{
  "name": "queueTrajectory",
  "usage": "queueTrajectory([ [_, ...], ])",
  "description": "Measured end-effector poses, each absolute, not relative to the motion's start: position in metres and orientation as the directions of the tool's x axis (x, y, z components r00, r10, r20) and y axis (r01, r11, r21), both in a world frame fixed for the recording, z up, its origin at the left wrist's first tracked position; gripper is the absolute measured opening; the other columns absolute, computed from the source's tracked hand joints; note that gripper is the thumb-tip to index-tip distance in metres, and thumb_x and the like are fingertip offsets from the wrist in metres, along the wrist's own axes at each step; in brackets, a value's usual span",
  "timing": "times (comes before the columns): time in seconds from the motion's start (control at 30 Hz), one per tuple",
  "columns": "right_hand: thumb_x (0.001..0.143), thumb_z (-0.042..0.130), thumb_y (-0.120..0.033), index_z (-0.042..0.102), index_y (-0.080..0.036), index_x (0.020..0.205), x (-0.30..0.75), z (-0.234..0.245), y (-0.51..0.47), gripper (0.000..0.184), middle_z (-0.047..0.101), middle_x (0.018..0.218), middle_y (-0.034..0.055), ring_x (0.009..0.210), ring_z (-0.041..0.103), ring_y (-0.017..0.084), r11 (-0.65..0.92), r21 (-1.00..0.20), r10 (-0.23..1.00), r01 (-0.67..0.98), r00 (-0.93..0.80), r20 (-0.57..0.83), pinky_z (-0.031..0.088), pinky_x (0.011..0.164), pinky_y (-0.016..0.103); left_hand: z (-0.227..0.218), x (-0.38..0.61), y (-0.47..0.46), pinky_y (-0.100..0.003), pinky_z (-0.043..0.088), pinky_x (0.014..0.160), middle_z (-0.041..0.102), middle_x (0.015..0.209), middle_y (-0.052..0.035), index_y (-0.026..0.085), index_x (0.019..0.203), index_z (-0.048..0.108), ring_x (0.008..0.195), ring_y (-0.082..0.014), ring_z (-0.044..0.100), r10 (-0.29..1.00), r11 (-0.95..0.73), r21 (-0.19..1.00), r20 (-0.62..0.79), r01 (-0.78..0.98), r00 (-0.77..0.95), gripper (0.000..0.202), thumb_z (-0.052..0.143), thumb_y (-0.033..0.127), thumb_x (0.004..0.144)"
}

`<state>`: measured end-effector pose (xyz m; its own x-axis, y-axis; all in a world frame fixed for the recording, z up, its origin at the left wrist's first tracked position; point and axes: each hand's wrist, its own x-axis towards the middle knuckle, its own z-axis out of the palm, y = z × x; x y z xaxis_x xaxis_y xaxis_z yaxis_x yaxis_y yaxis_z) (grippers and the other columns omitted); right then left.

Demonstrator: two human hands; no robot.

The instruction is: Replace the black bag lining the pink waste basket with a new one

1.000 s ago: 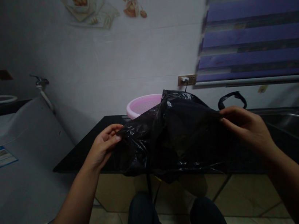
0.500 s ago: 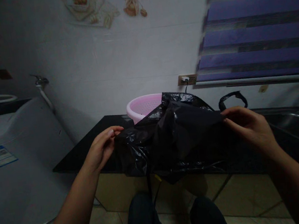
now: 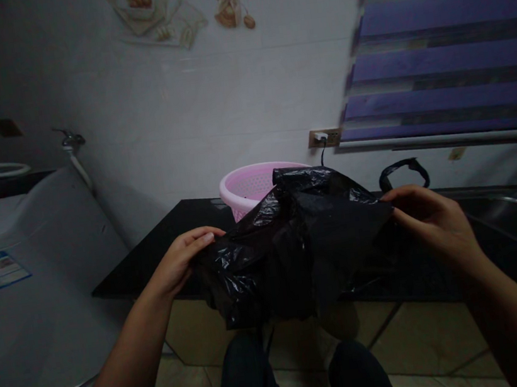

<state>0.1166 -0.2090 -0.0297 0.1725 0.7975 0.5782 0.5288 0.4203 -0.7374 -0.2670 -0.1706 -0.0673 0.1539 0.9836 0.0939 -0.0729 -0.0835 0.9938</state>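
A shiny black plastic bag (image 3: 294, 246) is stretched between my two hands in front of the dark counter. My left hand (image 3: 184, 257) pinches its left edge between thumb and fingers. At the upper right, my right hand (image 3: 433, 218) grips another edge, and a black loop (image 3: 403, 171), perhaps part of the bag, rises behind its fingers. Just beyond the bag stands a pink perforated plastic basket (image 3: 246, 192), its right part hidden by the bag.
A dark countertop (image 3: 151, 249) runs under the bag, with a metal sink (image 3: 508, 211) to the right. A white appliance (image 3: 36, 280) stands at left below a wall tap (image 3: 71, 139). A plugged-in socket (image 3: 325, 138) is on the wall beside a purple striped blind (image 3: 432, 63).
The bag's top edge has dropped, baring more of the basket, and its lower left hangs further down. My left hand has shifted slightly right and down; my right hand has hardly moved.
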Motion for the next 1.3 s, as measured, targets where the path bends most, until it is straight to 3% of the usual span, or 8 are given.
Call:
queueTrajectory([
  [0.37, 0.062, 0.070, -0.038, 0.062, -0.016, 0.078, 0.1181, -0.0293, -0.2086, 0.028, 0.061, 0.075, 0.0032, 0.066, 0.056, 0.010, 0.424, -0.757, 0.807, 0.497, 0.172, 0.565, 0.045, 0.061, 0.020, -0.0669, -0.2669, -0.1687, -0.019, 0.038, 0.047, 0.064, 0.058, 0.0002, 0.018, 0.070, 0.074, 0.049, -0.0101, 0.053, 0.984, -0.025, 0.997, 0.037, -0.070, 0.176, 0.021, 0.078, 0.034, 0.056],
  [0.67, 0.062, 0.068, -0.035, 0.061, -0.017, 0.076, 0.1162, -0.0295, -0.2098, 0.024, 0.060, 0.073, 0.0016, 0.064, 0.055, 0.009, 0.445, -0.748, 0.798, 0.492, 0.160, 0.581, 0.044, 0.062, 0.019, -0.0675, -0.2677, -0.1692, -0.017, 0.035, 0.046, 0.059, 0.057, 0.0027, 0.018, 0.064, 0.069, 0.050, -0.0081, 0.049, 0.977, -0.103, 0.991, 0.118, -0.087, 0.180, 0.016, 0.078, 0.030, 0.058],
  [1.07, 0.065, 0.069, -0.034, 0.063, -0.018, 0.081, 0.1174, -0.0269, -0.2117, 0.023, 0.061, 0.076, 0.0025, 0.068, 0.056, 0.011, 0.463, -0.732, 0.806, 0.500, 0.106, 0.582, 0.045, 0.063, 0.020, -0.0704, -0.2687, -0.1709, -0.019, 0.035, 0.048, 0.055, 0.058, 0.0033, 0.017, 0.066, 0.067, 0.050, -0.0089, 0.047, 0.977, -0.108, 0.991, 0.121, -0.082, 0.178, 0.018, 0.077, 0.032, 0.061],
  [1.3, 0.070, 0.067, -0.054, 0.066, -0.018, 0.078, 0.1130, -0.0242, -0.2168, 0.037, 0.064, 0.081, 0.0052, 0.075, 0.061, 0.014, 0.422, -0.722, 0.805, 0.549, 0.141, 0.577, 0.048, 0.066, 0.022, -0.0712, -0.2683, -0.1705, -0.021, 0.041, 0.056, 0.060, 0.070, 0.0001, 0.017, 0.068, 0.067, 0.061, -0.0118, 0.054, 0.979, -0.141, 0.984, 0.155, -0.112, 0.130, 0.020, 0.078, 0.031, 0.059],
])
